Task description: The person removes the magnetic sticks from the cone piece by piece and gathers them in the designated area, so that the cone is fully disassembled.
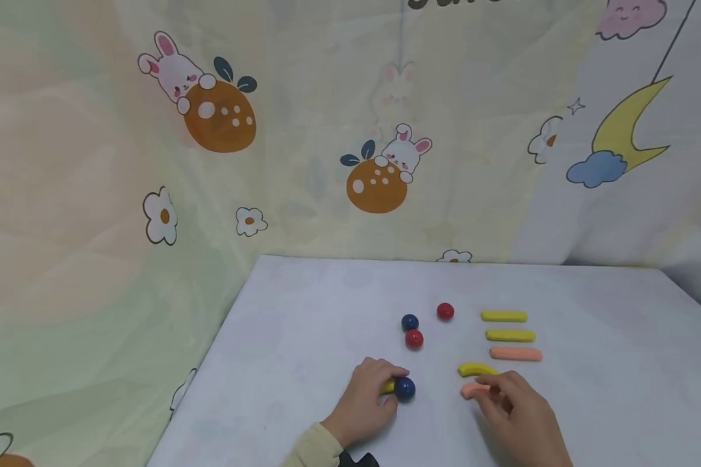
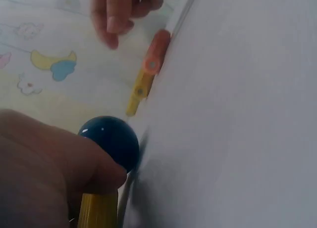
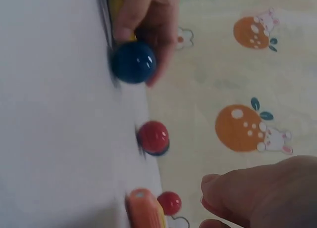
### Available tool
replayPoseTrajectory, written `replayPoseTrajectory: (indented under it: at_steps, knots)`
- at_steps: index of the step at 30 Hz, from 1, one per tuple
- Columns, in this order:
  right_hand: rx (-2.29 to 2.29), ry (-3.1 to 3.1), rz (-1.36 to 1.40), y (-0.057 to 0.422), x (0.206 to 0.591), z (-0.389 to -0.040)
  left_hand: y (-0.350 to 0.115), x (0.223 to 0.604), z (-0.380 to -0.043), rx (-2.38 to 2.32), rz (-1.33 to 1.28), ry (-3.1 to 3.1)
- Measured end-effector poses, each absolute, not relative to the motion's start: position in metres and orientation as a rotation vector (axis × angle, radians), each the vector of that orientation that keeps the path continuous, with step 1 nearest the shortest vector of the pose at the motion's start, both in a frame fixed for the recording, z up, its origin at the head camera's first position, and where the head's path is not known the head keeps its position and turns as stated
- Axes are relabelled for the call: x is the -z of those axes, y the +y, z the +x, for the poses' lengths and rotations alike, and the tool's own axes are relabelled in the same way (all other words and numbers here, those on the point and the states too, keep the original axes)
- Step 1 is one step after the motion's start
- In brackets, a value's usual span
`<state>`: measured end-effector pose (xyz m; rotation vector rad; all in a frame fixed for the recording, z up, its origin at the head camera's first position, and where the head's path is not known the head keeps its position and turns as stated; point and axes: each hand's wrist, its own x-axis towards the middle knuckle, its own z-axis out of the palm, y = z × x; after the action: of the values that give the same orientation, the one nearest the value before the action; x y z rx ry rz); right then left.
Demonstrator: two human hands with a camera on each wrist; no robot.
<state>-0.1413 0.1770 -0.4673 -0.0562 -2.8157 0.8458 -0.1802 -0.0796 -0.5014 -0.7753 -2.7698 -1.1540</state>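
My left hand (image 1: 365,395) pinches a short yellow stick (image 1: 387,387) with a glossy blue ball (image 1: 405,389) at its end, low over the white table. In the left wrist view the thumb lies across the place where stick (image 2: 99,210) and ball (image 2: 111,144) meet. My right hand (image 1: 520,412) hovers above a pink stick (image 1: 473,390), fingers bent and apart from it in the right wrist view. That pink stick (image 3: 143,208) has a small round hole in its end. A curved yellow stick (image 1: 476,369) lies just behind it.
Behind the hands sit a blue ball (image 1: 409,322), a red ball (image 1: 413,339) close against it, and another red ball (image 1: 445,311). To the right, two straight yellow sticks (image 1: 504,316) and a pink stick (image 1: 516,353) lie in a column. A patterned cloth (image 1: 304,162) hangs behind the table.
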Motion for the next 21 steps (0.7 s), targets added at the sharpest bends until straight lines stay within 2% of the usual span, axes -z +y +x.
replayPoseTrajectory:
  at_steps: [11,16,21]
  knots:
    - [-1.015,-2.834,0.264,0.129,0.48,-0.123,-0.062,0.492,-0.167,1.27,-0.923,-2.824]
    - [-1.017,-2.844,0.246,0.128,0.48,-0.124,-0.06,0.495,-0.168,1.196,-0.941,-2.768]
    - [-0.961,-2.896,0.133,0.13,0.48,-0.126,-0.064,0.5,-0.172,0.942,-0.766,-2.719]
